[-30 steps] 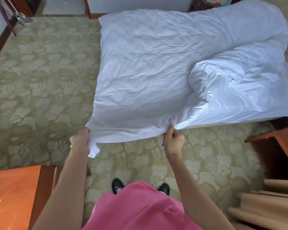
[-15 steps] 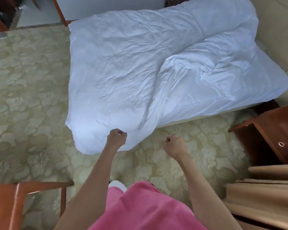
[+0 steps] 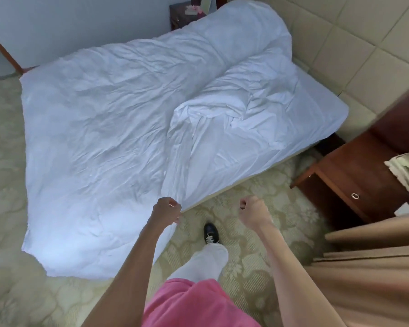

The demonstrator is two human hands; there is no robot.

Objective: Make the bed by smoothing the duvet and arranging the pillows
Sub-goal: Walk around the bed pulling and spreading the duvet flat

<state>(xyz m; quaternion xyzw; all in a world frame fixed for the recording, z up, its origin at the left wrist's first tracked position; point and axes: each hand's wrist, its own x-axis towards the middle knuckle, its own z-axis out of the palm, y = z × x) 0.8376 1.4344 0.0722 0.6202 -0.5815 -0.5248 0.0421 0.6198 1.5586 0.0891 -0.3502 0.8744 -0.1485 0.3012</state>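
A white, wrinkled duvet [image 3: 109,128] covers the bed, its near-left corner hanging down onto the carpet. Part of it is folded back in a bunched ridge [image 3: 213,109], leaving the white sheet [image 3: 293,128] bare toward the headboard. My left hand [image 3: 167,210] is a closed fist at the duvet's near edge; whether it pinches fabric I cannot tell. My right hand [image 3: 254,210] is a closed fist over the carpet, apart from the bedding, holding nothing. No separate pillow shows.
A wooden nightstand [image 3: 354,175] with a beige phone [image 3: 406,171] stands at the right, beside the padded headboard wall [image 3: 354,55]. Tan curtains [image 3: 373,274] hang at the lower right. Patterned carpet [image 3: 246,263] lies underfoot; one black shoe [image 3: 210,232] steps forward.
Both hands held the duvet's edge a second ago. My right hand has let go and shut. I have shifted right along the bed's side, and the duvet corner dropped to the floor.
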